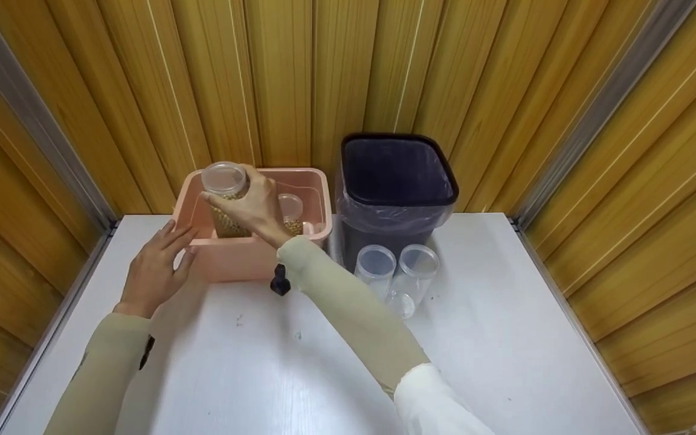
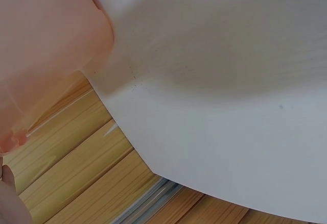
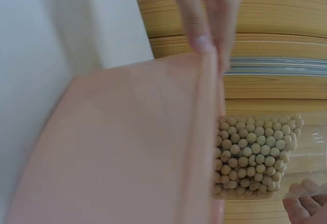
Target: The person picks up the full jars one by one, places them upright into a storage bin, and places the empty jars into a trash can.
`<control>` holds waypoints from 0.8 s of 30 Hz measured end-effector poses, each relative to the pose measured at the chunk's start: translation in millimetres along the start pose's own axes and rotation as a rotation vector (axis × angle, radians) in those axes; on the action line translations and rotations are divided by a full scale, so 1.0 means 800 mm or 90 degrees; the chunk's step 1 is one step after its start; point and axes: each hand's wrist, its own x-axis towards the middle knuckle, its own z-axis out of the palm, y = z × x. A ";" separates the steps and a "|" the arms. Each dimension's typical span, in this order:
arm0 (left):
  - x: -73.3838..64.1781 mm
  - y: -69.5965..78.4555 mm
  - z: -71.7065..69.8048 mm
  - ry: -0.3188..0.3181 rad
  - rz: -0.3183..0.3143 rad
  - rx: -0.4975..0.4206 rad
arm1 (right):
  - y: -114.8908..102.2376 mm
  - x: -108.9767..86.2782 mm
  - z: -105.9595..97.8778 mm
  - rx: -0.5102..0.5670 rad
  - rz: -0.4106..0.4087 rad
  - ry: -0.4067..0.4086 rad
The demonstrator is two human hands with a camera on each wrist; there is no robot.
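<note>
My right hand (image 1: pixel 254 202) grips a clear lidded jar (image 1: pixel 225 179) around its side, thumb toward the left. Round tan soybeans (image 3: pixel 250 155) fill the lower part of it, and its bottom is hidden behind the front rim of the pink bin (image 1: pixel 245 260). At the bin's front left corner, my left hand (image 1: pixel 154 266) pinches the rim, thumb outside and fingers over the edge, as the right wrist view shows. Another clear jar (image 1: pixel 292 207) with soybeans stands inside the bin on the right. The left wrist view catches mostly tabletop and the bin's wall (image 2: pixel 51 30).
A dark waste bin (image 1: pixel 399 204) with a clear liner stands right of the pink bin. Two clear jars (image 1: pixel 376 263) without visible contents stand in front of it, under my right forearm's line. Wood-patterned panels (image 1: pixel 287 78) enclose the white table (image 1: pixel 251 362) at the back and sides.
</note>
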 end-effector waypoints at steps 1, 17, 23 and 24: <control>0.000 0.000 0.000 0.003 0.002 0.000 | 0.005 -0.003 0.003 -0.002 0.006 -0.002; -0.004 0.002 0.002 0.004 0.009 -0.004 | 0.045 -0.029 0.033 -0.067 0.066 -0.030; -0.002 0.001 0.001 0.007 -0.004 -0.004 | 0.047 -0.027 0.031 -0.091 0.077 -0.062; -0.002 0.001 0.002 0.006 -0.004 -0.005 | 0.047 -0.026 0.030 -0.098 0.081 -0.065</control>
